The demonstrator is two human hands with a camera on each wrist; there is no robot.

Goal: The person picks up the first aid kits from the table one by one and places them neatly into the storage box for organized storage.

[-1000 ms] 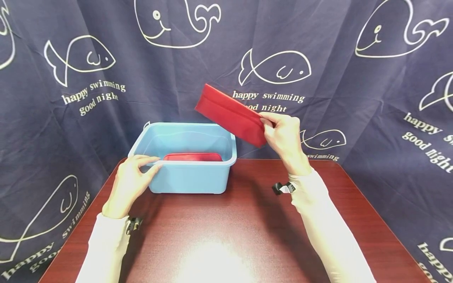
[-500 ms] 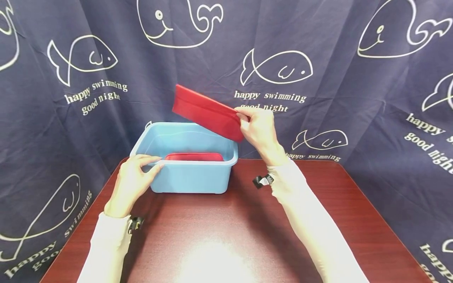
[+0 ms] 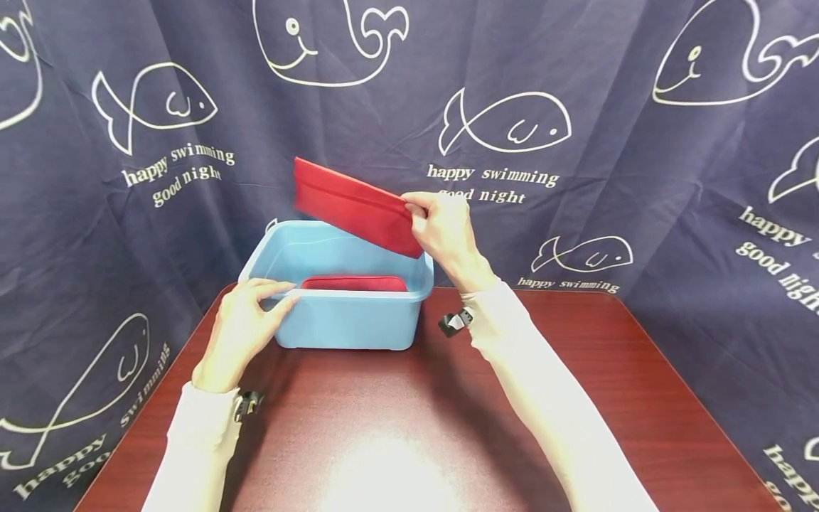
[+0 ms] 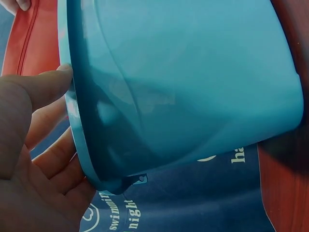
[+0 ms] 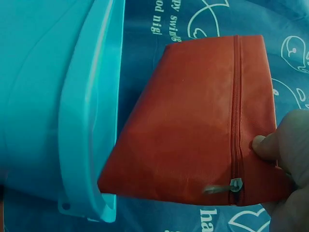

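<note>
A red zippered pouch (image 3: pixel 355 206) hangs tilted above the light-blue plastic bin (image 3: pixel 348 323). My right hand (image 3: pixel 444 231) pinches it by its upper right corner, thumb on the near side. In the right wrist view the pouch (image 5: pixel 193 121) shows a zipper along one long side and a metal pull near the hand. At the bin's front left corner, my left hand (image 3: pixel 243 327) holds the rim, its thumb outside and its fingers over the edge, as the left wrist view of the rim (image 4: pixel 72 104) shows. A second red item (image 3: pixel 354 284) lies inside the bin, mostly hidden by the front wall.
The bin stands at the back left of a dark red wooden table (image 3: pixel 358 405). A navy curtain (image 3: pixel 358 128) printed with white fish and whales hangs close behind and at both sides. A bright light reflection lies on the table's front.
My right hand has carried the red pouch leftward, from right of the bin to over its opening. The left hand stays on the rim.
</note>
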